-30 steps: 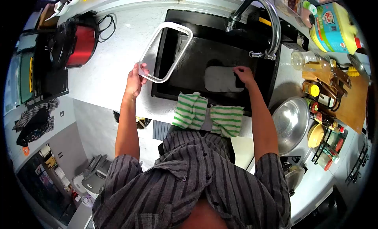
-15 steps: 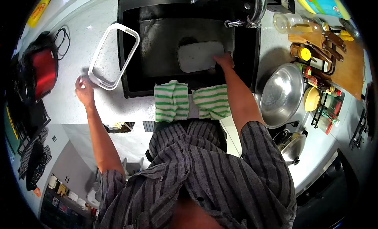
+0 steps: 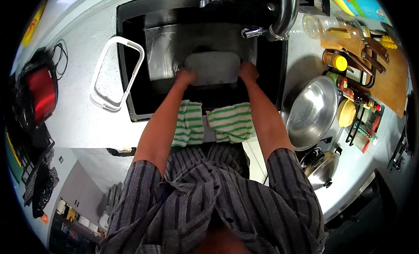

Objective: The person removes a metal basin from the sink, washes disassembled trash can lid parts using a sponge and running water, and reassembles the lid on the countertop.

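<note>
In the black sink (image 3: 125, 62) I hold a grey, round-cornered rectangular panel (image 3: 214, 68), perhaps a lid or a shallow container; its kind is not plain. My right hand (image 3: 248, 73) grips its right edge, fingers mostly hidden. At the opposite edge, my left hand (image 3: 187, 75) is closed on the lower left side. A white rectangular frame (image 3: 99, 70) with rounded corners rests on the counter to the left, one side leaning over the sink rim.
The faucet (image 3: 286, 16) rises at the sink's back right. Green-striped cloths (image 3: 229, 122) hang over the front edge. A large metal bowl (image 3: 312, 114) stands on the right, beside jars (image 3: 335, 60) and a wooden board (image 3: 393, 79). A red-and-black appliance (image 3: 42, 92) is far left.
My left hand has moved from beside the white frame into the sink and onto the panel's left edge. The panel now lies more level, slightly further left in view.
</note>
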A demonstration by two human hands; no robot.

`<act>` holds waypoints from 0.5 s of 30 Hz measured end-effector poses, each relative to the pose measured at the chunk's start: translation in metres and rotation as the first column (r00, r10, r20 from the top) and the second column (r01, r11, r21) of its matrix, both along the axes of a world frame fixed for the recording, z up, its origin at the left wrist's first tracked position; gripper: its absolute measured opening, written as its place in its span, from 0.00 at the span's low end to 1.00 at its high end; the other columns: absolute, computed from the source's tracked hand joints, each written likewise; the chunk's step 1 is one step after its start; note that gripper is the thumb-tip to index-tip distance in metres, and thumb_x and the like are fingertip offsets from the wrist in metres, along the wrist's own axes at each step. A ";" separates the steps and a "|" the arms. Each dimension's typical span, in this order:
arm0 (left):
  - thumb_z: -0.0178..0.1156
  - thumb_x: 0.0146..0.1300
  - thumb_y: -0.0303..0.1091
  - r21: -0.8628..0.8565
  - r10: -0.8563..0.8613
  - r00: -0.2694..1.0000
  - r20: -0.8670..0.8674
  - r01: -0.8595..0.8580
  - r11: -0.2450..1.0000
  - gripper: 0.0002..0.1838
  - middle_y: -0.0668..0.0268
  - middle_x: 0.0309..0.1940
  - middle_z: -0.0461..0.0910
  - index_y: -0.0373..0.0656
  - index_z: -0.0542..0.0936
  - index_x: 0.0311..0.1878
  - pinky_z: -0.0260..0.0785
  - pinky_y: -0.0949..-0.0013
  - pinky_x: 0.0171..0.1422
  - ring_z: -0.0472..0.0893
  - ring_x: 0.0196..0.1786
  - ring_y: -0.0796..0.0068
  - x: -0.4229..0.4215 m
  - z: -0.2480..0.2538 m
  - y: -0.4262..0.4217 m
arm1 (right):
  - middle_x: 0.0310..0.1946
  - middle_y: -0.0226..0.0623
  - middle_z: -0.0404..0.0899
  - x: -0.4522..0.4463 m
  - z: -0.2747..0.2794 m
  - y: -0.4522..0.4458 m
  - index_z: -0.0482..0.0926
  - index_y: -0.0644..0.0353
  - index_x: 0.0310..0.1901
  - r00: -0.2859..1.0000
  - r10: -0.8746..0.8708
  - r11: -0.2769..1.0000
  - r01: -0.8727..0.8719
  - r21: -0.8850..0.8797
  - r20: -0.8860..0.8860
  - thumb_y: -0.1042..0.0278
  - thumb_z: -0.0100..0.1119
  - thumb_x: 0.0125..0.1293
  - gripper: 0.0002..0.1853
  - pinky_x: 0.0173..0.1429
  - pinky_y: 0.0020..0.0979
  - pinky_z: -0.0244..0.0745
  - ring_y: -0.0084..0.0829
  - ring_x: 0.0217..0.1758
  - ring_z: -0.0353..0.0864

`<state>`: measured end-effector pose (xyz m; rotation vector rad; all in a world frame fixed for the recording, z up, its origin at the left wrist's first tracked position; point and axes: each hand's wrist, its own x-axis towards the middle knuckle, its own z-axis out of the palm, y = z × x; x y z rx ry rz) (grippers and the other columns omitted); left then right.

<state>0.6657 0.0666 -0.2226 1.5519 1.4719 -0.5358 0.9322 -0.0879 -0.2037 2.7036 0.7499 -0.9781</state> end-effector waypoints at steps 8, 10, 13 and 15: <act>0.67 0.63 0.48 -0.252 0.199 0.979 0.030 -0.185 0.950 0.41 0.47 0.54 0.82 0.37 0.64 0.74 0.77 0.53 0.59 0.84 0.55 0.52 -0.013 0.065 0.013 | 0.43 0.43 0.86 -0.010 0.015 -0.012 0.83 0.53 0.42 0.999 -0.039 0.975 0.046 0.218 -0.038 0.56 0.65 0.61 0.12 0.50 0.48 0.79 0.47 0.48 0.84; 0.66 0.64 0.45 -0.162 0.153 0.981 0.121 -0.133 0.978 0.35 0.48 0.48 0.84 0.38 0.69 0.70 0.77 0.55 0.57 0.85 0.50 0.56 -0.021 0.046 0.015 | 0.41 0.40 0.86 -0.010 0.016 -0.004 0.82 0.51 0.40 0.994 -0.085 0.981 0.096 0.168 -0.071 0.56 0.64 0.59 0.11 0.49 0.46 0.79 0.45 0.46 0.84; 0.65 0.65 0.43 0.029 0.069 0.934 0.350 -0.084 0.996 0.28 0.49 0.44 0.85 0.40 0.75 0.65 0.77 0.57 0.56 0.85 0.47 0.59 -0.040 0.045 0.028 | 0.43 0.39 0.86 -0.019 0.021 -0.005 0.82 0.50 0.44 0.990 -0.078 0.991 0.090 0.099 -0.118 0.53 0.64 0.59 0.15 0.50 0.45 0.78 0.45 0.48 0.84; 0.66 0.64 0.43 0.158 0.055 0.870 0.490 -0.151 0.976 0.25 0.48 0.44 0.85 0.42 0.78 0.62 0.76 0.56 0.55 0.85 0.48 0.55 -0.058 0.024 0.044 | 0.44 0.39 0.85 -0.020 0.014 0.003 0.82 0.51 0.45 0.978 -0.037 0.996 0.053 0.070 -0.206 0.52 0.65 0.58 0.17 0.51 0.44 0.77 0.45 0.48 0.84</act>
